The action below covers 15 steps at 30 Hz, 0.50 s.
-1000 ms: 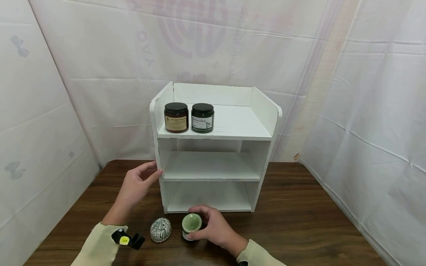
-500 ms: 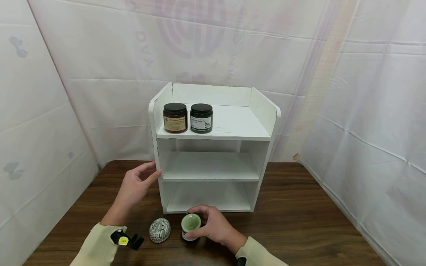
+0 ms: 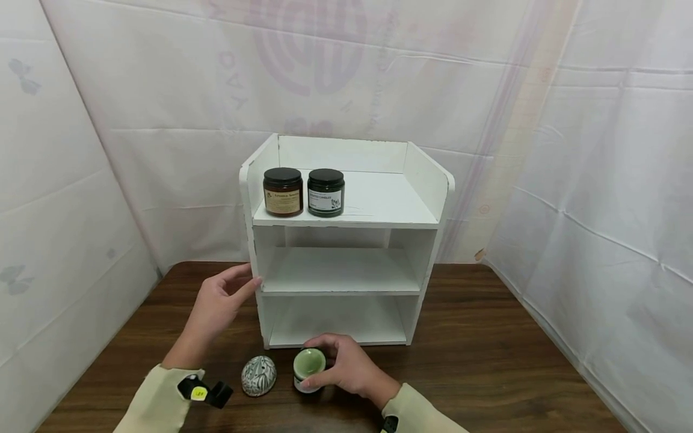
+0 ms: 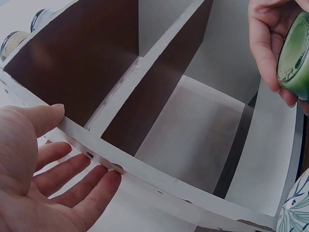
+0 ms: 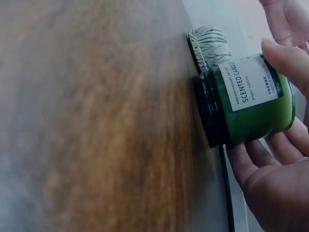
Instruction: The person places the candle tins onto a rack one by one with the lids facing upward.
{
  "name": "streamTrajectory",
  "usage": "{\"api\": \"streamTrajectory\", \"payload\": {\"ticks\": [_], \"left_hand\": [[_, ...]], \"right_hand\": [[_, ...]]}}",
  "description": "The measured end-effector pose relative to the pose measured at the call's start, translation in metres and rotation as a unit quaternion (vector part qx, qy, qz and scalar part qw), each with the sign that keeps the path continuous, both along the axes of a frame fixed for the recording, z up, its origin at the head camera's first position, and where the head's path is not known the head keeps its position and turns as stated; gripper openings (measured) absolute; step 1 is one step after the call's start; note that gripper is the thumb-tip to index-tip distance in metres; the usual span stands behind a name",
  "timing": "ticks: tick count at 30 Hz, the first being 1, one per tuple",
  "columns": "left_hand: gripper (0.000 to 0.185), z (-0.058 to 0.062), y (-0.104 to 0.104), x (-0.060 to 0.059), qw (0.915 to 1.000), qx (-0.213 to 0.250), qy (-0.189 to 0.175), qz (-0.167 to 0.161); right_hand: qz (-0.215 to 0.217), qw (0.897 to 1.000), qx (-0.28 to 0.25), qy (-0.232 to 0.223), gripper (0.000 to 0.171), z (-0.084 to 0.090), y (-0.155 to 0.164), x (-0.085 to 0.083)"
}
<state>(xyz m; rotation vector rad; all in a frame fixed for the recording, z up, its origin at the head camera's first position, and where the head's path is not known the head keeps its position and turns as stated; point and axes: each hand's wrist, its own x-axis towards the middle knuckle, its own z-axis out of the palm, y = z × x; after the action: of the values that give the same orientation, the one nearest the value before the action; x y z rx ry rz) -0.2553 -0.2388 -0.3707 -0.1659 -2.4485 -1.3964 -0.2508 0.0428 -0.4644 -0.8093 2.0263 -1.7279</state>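
Green candle jar point(image 3: 309, 368): right hand point(image 3: 346, 367) grasps it, inverted on the bench point(image 3: 487, 361).
Left hand point(image 3: 216, 304): flat, released, against white shelf point(image 3: 346, 240).
Risk: glass could slip or knock the patterned ornament point(image 3: 258, 376) beside it.

On the dark wooden table point(image 3: 487, 373) stand a white shelf unit point(image 3: 346, 240), with a patterned ceramic egg point(image 3: 258, 376) and green candle jar point(image 3: 308, 370) before it
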Motion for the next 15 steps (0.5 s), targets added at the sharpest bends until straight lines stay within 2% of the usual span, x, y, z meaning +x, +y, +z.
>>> {"api": "streamTrajectory", "payload": {"ticks": [7,15], "left_hand": [[0.058,0.0048,0.0005,0.0019,1.0000,0.005,-0.002,-0.001],[0.057,0.0046,0.0007,0.0018,1.0000,-0.006,-0.004,-0.001]], "right_hand": [[0.001,1.000,0.006,0.010,0.054,0.0002,-0.0012,-0.0037],[0.001,1.000,-0.009,-0.005,0.054,-0.0024,-0.0009,-0.0008]]}}
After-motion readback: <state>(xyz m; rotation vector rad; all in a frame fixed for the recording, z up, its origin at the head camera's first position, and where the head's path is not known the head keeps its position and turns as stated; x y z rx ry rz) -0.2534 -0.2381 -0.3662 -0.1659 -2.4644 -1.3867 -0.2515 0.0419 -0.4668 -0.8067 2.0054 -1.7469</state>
